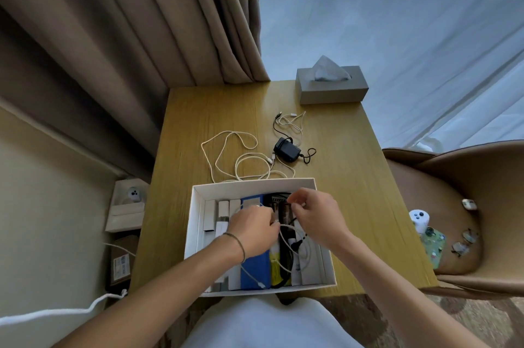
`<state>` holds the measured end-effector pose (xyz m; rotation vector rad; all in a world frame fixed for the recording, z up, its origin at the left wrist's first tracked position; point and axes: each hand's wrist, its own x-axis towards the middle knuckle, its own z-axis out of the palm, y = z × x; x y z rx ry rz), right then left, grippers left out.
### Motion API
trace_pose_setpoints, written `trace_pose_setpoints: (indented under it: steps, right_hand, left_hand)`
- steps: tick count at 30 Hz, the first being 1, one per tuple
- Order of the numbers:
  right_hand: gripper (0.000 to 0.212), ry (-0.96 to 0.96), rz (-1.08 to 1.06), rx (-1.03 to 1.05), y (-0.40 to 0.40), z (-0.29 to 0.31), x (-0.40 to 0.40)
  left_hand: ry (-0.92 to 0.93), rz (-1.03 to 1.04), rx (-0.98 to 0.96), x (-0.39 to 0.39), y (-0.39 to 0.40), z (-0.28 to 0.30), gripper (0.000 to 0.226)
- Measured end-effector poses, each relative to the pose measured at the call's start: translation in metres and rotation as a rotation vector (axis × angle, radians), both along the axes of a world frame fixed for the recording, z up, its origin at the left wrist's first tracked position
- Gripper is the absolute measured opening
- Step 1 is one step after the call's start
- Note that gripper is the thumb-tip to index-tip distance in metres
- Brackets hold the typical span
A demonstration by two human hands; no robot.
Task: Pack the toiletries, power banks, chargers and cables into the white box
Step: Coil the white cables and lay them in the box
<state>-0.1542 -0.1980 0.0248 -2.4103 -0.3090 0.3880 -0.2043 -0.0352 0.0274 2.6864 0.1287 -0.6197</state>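
The white box sits at the near edge of the wooden table. Inside it lie white toiletry packets, a blue pack, a black item and a yellow one. My left hand and my right hand hover over the box's middle, both pinching a white cable that loops down into the box. Behind the box on the table lie a long white cable, a black charger with its black lead, and a thin white cable.
A grey tissue box stands at the table's far right corner. A tan chair on the right holds a white controller, a phone case and small items. Boxes sit on the floor at left by the curtain.
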Motion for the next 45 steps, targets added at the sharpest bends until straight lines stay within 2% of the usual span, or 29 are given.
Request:
trace_pose_setpoints:
  steps: [5, 14, 21, 27, 31, 36, 42, 45]
  right_hand:
    - [0.017, -0.054, -0.009, 0.044, 0.009, 0.016, 0.028]
    - [0.020, -0.081, -0.040, 0.106, 0.018, 0.038, 0.092]
    - [0.022, -0.039, -0.086, 0.101, 0.018, 0.014, 0.171]
    - [0.022, -0.023, -0.085, -0.010, 0.029, -0.030, 0.243]
    - [0.020, 0.029, -0.111, -0.053, 0.039, -0.060, 0.276]
    - [0.034, 0.070, -0.122, -0.105, 0.051, -0.094, 0.296]
    - [0.013, 0.115, -0.145, -0.143, 0.057, -0.106, 0.300]
    - [0.020, 0.096, -0.142, -0.118, 0.058, -0.098, 0.297]
  left_hand:
    - [-0.166, 0.050, -0.180, 0.018, 0.018, 0.025, 0.025]
    - [-0.324, 0.093, -0.247, 0.076, 0.046, 0.045, 0.020]
    - [-0.266, 0.139, -0.209, 0.124, 0.055, 0.026, 0.019]
    - [-0.191, 0.152, -0.166, 0.166, 0.051, 0.004, 0.027]
    - [-0.169, 0.173, -0.135, 0.187, 0.052, -0.010, 0.024]
    - [-0.164, 0.194, -0.132, 0.198, 0.059, -0.020, 0.022]
    - [-0.197, 0.198, -0.172, 0.204, 0.065, -0.021, 0.021]
    - [-0.209, 0.195, -0.195, 0.205, 0.066, -0.017, 0.022]
